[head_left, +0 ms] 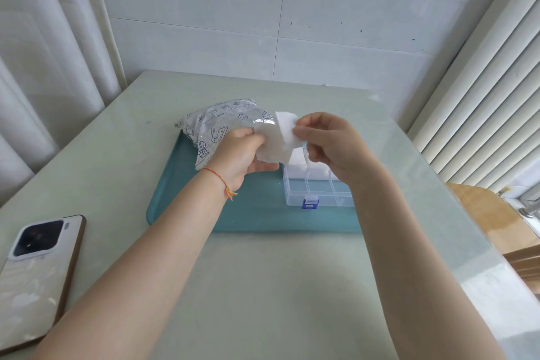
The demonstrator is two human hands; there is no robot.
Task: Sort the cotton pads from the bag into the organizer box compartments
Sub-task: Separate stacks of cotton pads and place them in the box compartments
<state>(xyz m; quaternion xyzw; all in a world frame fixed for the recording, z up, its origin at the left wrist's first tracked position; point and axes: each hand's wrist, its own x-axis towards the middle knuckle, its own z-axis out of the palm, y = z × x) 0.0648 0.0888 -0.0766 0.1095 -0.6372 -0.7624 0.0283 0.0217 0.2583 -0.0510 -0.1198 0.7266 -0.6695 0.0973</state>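
Up above the tray (187,213), both hands meet over its middle. The left hand (238,155) has its fingers curled round the open end of the bag (217,123) and a stack of pads (273,145) that sticks out of it, thumb underneath. The right hand (327,143) pinches one pad (287,126) between thumb and fingertips; that pad stands up at the top of the stack, tilted to the right, and touches the pads below it. Whether it is fully free of the stack I cannot tell.

The bag is silvery with blue printed shapes. Its closed end lies toward the far left, over the tray's far left corner, while its near end is lifted in the left hand. A red and yellow string (225,185) circles the left wrist.

On the tray's right half sits the box (317,193), clear plastic with a blue latch (310,203) on its near wall. The right hand and forearm hide much of it. Its far compartments hold white pads (298,164); the near row shows only clear plastic through which the tray can be seen.

The tray is teal and lies on a pale green table (277,286). A phone (38,275) lies face down at the near left edge of the table, well apart from the tray. Curtains (43,38) hang at far left, and blinds (491,96) run down the right side.
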